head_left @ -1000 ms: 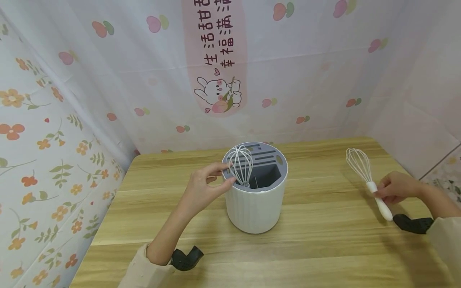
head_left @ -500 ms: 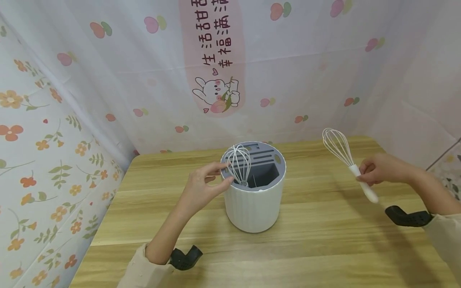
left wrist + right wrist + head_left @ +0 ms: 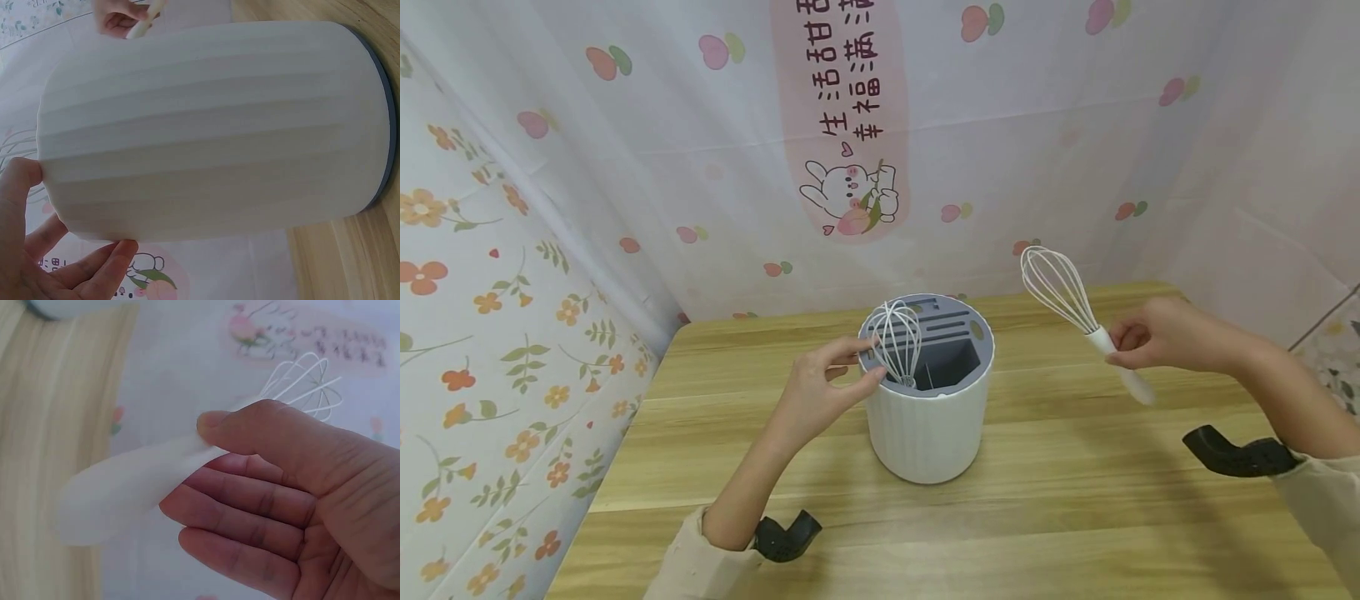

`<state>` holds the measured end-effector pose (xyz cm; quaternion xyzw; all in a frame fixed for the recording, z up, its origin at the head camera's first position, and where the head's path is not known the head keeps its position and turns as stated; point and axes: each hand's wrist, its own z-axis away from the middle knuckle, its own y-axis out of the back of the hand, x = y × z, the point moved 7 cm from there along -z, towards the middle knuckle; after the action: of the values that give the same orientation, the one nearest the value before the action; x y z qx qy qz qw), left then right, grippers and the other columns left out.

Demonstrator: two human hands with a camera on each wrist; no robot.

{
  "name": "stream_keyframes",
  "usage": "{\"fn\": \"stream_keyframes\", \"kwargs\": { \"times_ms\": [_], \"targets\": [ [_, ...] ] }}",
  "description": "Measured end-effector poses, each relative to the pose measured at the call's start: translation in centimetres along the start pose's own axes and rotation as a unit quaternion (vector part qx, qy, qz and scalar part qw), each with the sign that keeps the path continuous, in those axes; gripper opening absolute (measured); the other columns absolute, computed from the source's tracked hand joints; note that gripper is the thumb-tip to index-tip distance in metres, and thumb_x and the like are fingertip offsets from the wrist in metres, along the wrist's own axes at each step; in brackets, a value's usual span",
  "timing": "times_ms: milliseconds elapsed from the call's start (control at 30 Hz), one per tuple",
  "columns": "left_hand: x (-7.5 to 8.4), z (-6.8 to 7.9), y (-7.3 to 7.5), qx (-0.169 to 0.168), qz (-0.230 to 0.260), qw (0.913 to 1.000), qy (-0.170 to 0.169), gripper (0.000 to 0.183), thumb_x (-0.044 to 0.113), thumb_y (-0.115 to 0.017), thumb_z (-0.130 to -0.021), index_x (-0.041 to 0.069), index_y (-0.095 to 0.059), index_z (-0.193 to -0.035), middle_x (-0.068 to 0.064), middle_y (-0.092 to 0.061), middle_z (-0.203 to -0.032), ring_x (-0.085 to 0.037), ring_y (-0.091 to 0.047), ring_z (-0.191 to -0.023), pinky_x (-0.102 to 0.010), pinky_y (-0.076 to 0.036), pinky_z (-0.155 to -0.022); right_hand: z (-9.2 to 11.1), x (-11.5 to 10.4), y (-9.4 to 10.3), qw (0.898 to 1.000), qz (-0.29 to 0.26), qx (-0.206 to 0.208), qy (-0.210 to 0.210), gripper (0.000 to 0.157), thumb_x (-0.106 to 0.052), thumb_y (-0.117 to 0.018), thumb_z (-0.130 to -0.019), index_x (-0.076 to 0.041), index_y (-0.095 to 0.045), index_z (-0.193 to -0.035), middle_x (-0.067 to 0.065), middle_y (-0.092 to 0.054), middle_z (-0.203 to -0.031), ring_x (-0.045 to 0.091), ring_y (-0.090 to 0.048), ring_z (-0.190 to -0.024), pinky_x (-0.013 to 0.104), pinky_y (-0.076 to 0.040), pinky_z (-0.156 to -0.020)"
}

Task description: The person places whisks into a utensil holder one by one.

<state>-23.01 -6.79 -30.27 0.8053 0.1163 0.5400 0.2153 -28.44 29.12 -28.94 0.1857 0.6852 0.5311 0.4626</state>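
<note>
A white ribbed utensil holder [image 3: 927,442] with a grey slotted top stands upright on the table. One whisk [image 3: 901,333] is in its open compartment, wires up, handle hidden inside. My left hand [image 3: 820,392] grips the holder's rim on the left side; in the left wrist view the thumb is at the rim and the fingers [image 3: 112,269] touch the wall. To the right of the holder, above the table, my right hand [image 3: 1172,333] pinches a second whisk [image 3: 1060,287] by its white handle [image 3: 125,487], wires pointing up and left.
The wooden table [image 3: 737,450] reaches back to a printed curtain [image 3: 1000,167]. A flowered cloth [image 3: 497,333] hangs along the left. Black bands with protruding pieces [image 3: 1240,454] are worn at both wrists.
My right hand has lifted the second whisk from near the table's right side and moved it left, towards the holder. The left hand stays at the holder's rim.
</note>
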Motion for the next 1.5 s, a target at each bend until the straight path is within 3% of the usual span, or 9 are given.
{"fn": "stream_keyframes", "kwargs": {
  "times_ms": [200,333,533,767,1100,1300,1500],
  "targets": [
    [0.1,0.1,0.1,0.003,-0.001,1.0,-0.001,0.034,0.023,-0.07,-0.081,0.014,-0.065,-0.114,-0.002,-0.06,-0.117,-0.02,-0.058,-0.099,-0.041,-0.047,-0.087,-0.2,-3.1,1.1,0.998,-0.014,0.041,0.047,0.011,-0.005,-0.074,-0.074,-0.008,-0.067,-0.081,-0.011,-0.063,-0.068,0.002,-0.059,-0.061,0.022,-0.05,-0.054],
    [0.1,0.1,0.2,0.002,-0.003,1.0,0.001,0.034,0.025,-0.069,-0.082,0.015,-0.065,-0.114,-0.001,-0.06,-0.118,-0.019,-0.058,-0.099,-0.039,-0.047,-0.088,-0.3,-5.6,1.9,0.996,-0.02,0.052,0.067,0.014,-0.005,-0.074,-0.074,-0.011,-0.066,-0.084,-0.013,-0.063,-0.072,0.002,-0.06,-0.063,0.021,-0.051,-0.056],
    [0.0,0.0,0.2,0.003,-0.006,1.0,-0.001,0.033,0.026,-0.069,-0.083,0.018,-0.065,-0.115,0.002,-0.06,-0.118,-0.017,-0.058,-0.1,-0.038,-0.047,-0.088,-0.7,-9.8,2.6,0.99,-0.015,0.059,0.131,0.018,-0.006,-0.075,-0.074,-0.017,-0.066,-0.085,-0.015,-0.064,-0.074,0.001,-0.061,-0.064,0.019,-0.051,-0.059],
    [-0.3,0.2,0.1,-0.002,0.001,1.0,0.006,0.033,0.026,-0.069,-0.082,0.017,-0.065,-0.114,0.002,-0.06,-0.117,-0.017,-0.057,-0.1,-0.04,-0.047,-0.088,-2.1,-13.4,2.5,0.979,-0.076,0.024,0.19,0.016,-0.006,-0.074,-0.075,-0.013,-0.065,-0.086,-0.012,-0.063,-0.075,0.007,-0.063,-0.066,0.022,-0.053,-0.061],
    [-0.1,0.2,0.1,0.001,0.005,1.0,-0.002,0.033,0.025,-0.069,-0.082,0.017,-0.065,-0.114,0.001,-0.06,-0.117,-0.018,-0.058,-0.101,-0.04,-0.047,-0.088,-5.6,-16.5,2.2,0.963,-0.153,-0.03,0.221,0.01,-0.006,-0.072,-0.078,-0.007,-0.064,-0.084,-0.001,-0.065,-0.076,0.016,-0.065,-0.068,0.028,-0.054,-0.064],
    [-0.2,0.2,0.0,0.0,0.0,1.0,0.0,0.034,0.027,-0.068,-0.083,0.017,-0.065,-0.115,0.003,-0.059,-0.118,-0.018,-0.058,-0.101,-0.039,-0.047,-0.088,-7.6,-16.9,0.9,0.959,-0.18,-0.067,0.206,0.011,-0.006,-0.07,-0.079,-0.002,-0.062,-0.085,0.003,-0.067,-0.078,0.023,-0.066,-0.071,0.03,-0.055,-0.066],
    [-0.2,0.2,0.1,0.003,-0.002,1.0,-0.006,0.035,0.025,-0.069,-0.082,0.015,-0.065,-0.115,0.0,-0.06,-0.118,-0.02,-0.058,-0.1,-0.041,-0.047,-0.087,-9.3,-16.8,-0.7,0.962,-0.166,-0.125,0.179,0.012,-0.007,-0.068,-0.079,-0.001,-0.06,-0.084,0.004,-0.068,-0.08,0.018,-0.066,-0.076,0.03,-0.054,-0.068]
  ]
}}
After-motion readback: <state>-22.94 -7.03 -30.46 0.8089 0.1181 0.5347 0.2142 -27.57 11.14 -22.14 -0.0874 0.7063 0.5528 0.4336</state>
